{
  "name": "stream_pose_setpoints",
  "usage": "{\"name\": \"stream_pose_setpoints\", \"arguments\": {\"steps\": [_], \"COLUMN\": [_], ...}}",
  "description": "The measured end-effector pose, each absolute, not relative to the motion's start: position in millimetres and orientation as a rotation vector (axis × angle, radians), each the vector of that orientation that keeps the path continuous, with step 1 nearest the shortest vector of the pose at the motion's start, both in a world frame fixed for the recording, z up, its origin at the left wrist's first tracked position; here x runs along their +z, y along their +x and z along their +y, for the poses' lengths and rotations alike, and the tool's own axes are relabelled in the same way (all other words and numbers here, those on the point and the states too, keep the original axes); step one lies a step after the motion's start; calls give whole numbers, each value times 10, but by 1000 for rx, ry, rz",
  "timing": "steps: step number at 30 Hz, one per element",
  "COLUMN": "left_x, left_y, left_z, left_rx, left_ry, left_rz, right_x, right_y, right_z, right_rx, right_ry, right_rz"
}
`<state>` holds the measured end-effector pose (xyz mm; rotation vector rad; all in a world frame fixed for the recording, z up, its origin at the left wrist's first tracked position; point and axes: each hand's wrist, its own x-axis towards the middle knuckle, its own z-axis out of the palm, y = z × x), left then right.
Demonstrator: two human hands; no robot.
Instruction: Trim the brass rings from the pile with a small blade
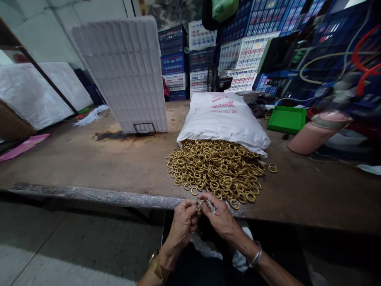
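Note:
A heap of small brass rings [217, 169] spills from an open white sack [223, 117] onto the brown workbench [89, 159]. Both my hands meet just below the bench's front edge. My left hand [183, 224] is closed in a pinch on a small brass ring. My right hand [218, 216] is closed on a small silvery metal piece [210, 205] held against that ring. A watch sits on my left wrist, a silver bangle on my right. A single ring [272, 168] lies apart at the heap's right.
A white ribbed foam panel [127, 71] stands upright on a wire stand at the back. A green tray [287, 118] and a pink cylinder [315, 133] lie right. Stacked blue and white crates [202, 59] line the back wall. Plastic-wrapped panels [32, 93] lean at left.

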<state>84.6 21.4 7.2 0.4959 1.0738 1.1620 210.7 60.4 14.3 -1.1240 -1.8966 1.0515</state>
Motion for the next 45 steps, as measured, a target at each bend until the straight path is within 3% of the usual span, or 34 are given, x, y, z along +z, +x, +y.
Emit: {"name": "stream_pose_setpoints", "arguments": {"steps": [11,26,33,45], "left_x": [102,136,174,188], "left_y": [804,856,884,868], "left_z": [208,158,159,126], "left_rx": [1168,1121,1169,1192], "left_ry": [322,689,672,725], "left_rz": [905,993,970,1096], "right_x": [107,248,156,114], "right_y": [2090,2106,2146,2152], "right_z": [609,630,638,537], "right_rx": [1133,1293,942,687], "right_ry": [-1118,-1227,-1260,-1328], "right_rz": [-1940,-1745,-1971,-2358]}}
